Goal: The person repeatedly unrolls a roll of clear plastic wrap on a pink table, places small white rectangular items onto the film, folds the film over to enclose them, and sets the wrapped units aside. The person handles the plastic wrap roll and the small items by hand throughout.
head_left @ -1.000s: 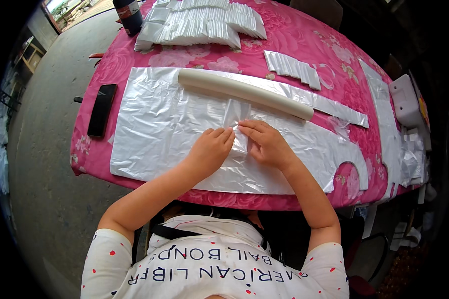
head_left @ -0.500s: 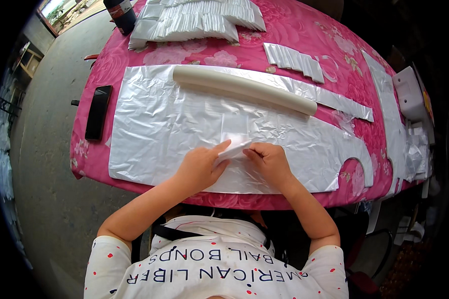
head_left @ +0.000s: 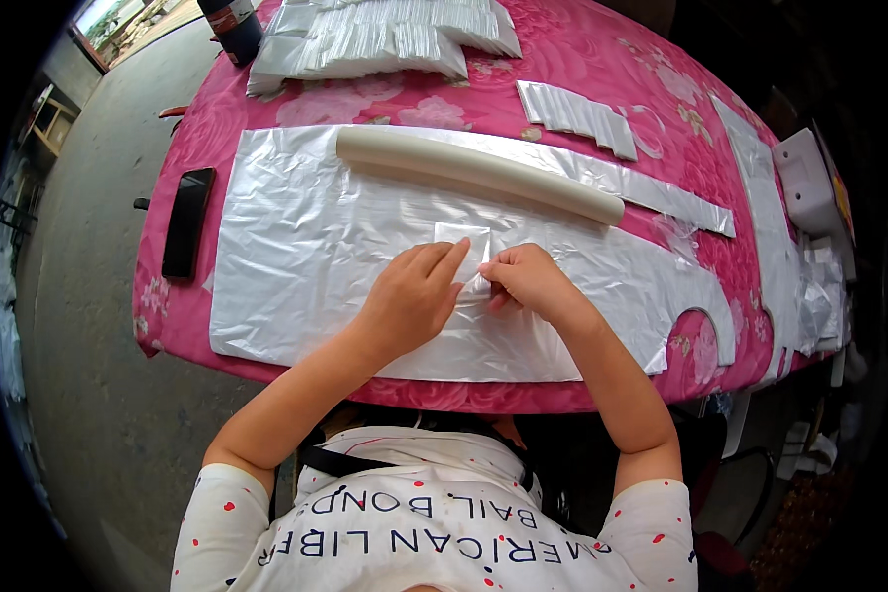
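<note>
As the right hand [head_left: 530,280] pinches plastic [head_left: 469,233], a tube [head_left: 479,178] (beige) lies beyond.

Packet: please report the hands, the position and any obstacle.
Left hand on packet; right hand at its right edge. Packet on sheet. Tube beyond, apart from hands.

My left hand [head_left: 414,296] rests, fingers extended, against a small folded white plastic piece [head_left: 463,233]; my right hand [head_left: 525,281] pinches at its right edge. Under both lies a large silvery sheet [head_left: 286,257] on the pink-flowered counter [head_left: 612,54]. Just beyond my hands lies a pale tube [head_left: 479,176], farther off a packet pile [head_left: 385,49], and well to their left a black phone [head_left: 188,224].
</note>
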